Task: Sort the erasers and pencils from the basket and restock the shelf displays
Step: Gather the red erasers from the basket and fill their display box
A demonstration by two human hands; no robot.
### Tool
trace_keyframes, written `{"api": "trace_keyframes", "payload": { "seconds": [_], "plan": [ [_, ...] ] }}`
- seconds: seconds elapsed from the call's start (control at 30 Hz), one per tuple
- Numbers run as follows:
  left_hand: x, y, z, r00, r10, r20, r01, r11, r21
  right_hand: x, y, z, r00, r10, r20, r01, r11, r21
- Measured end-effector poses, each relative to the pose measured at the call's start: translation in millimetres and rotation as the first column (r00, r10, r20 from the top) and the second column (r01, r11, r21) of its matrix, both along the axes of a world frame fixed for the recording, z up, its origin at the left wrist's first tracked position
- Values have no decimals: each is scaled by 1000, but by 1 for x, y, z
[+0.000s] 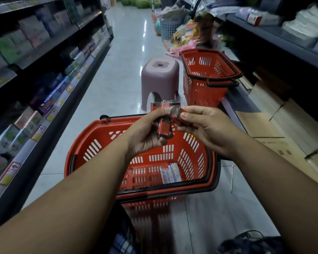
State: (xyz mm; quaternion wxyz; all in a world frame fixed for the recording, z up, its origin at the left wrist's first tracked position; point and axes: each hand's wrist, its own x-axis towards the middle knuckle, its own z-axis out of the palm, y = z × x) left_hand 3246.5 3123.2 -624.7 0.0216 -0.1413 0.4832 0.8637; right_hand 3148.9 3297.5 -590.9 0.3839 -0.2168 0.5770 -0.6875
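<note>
Above the near red basket [84, 142] my left hand [147, 136] grips a bunch of small red packs [163, 125], likely erasers. My right hand [204, 125] pinches the top end of the same bunch from the right side. Inside the basket, on its floor at the right, lies a pack of pencils [170, 173] with pale purple and blue shafts. Part of the basket's floor is hidden behind my left forearm.
A second red basket [207, 77] stands further down the aisle next to a lilac plastic stool [159, 79]. Stocked shelves [44, 74] line the left side. Dark shelves and flat cardboard boxes [275, 129] run along the right. Goods pile up at the aisle's far end.
</note>
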Motion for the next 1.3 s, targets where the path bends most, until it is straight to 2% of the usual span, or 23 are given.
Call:
{"api": "trace_keyframes", "payload": {
  "seconds": [0.17, 0.4, 0.57, 0.77, 0.97, 1.13, 1.23, 1.3],
  "plan": [
    [-3, 2, 1, 999, -26, 30, 27, 998, -55, -3, -1, -2, 999, 32, -44, -29, 998, 59],
    [-6, 2, -4, 996, 19, 81, -10, 994, -113, -6, -10, -9, 988, 54, -146, -32, 988, 148],
    [-9, 1, -7, 996, 32, 83, -26, 997, -71, -8, -16, -14, 981, 52, -187, -23, 988, 150],
    [-14, -3, -14, 995, 71, 74, -67, 996, -52, -3, -23, -16, 947, 24, -319, 39, 981, 189],
    [-17, -2, -17, 989, 114, 93, -118, 992, 39, 6, -32, -18, 878, -20, -478, 128, 973, 193],
    [-19, -3, -18, 990, 128, 62, -139, 966, 218, 12, -40, -17, 783, -35, -621, 187, 965, 181],
    [-19, -3, -18, 980, 183, 74, -195, 952, 236, 14, -45, -20, 710, -30, -703, 242, 949, 203],
    [-18, -2, -16, 979, 188, 73, -201, 947, 249, 14, -47, -20, 702, -29, -712, 248, 947, 206]
  ]
}}
